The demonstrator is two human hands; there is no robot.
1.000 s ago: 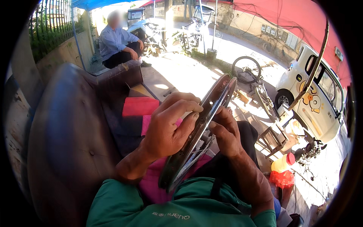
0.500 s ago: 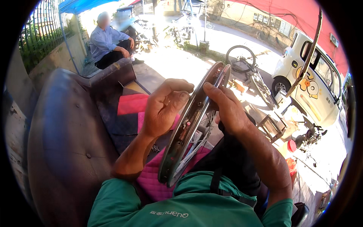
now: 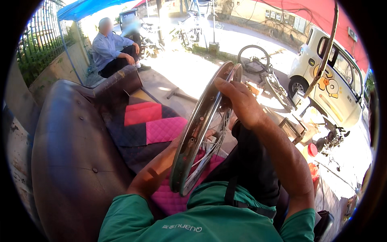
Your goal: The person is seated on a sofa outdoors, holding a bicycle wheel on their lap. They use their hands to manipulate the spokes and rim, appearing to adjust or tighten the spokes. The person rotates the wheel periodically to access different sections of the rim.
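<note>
My right hand [image 3: 238,99] grips the upper part of a bare, worn bicycle wheel rim [image 3: 189,149] with spokes, held upright on a slant over my lap, thumb over the rim. My left hand [image 3: 176,142] is behind the wheel at its lower left; some fingertips show near the spokes, and what they hold is hidden. Beneath lie red, pink and dark quilted pads [image 3: 163,130] on a brown leather sofa [image 3: 68,153].
A person [image 3: 111,52] in a light blue shirt sits beyond the sofa. A bicycle [image 3: 274,88] lies on the pavement by a white van [image 3: 346,90]. A pole [image 3: 324,60], a metal stand [image 3: 294,131] and a red-lidded jar [image 3: 311,150] stand at the right.
My left hand has dropped from the upper rim to behind the wheel. My right hand has moved up onto the top of the rim, and the wheel sits more upright.
</note>
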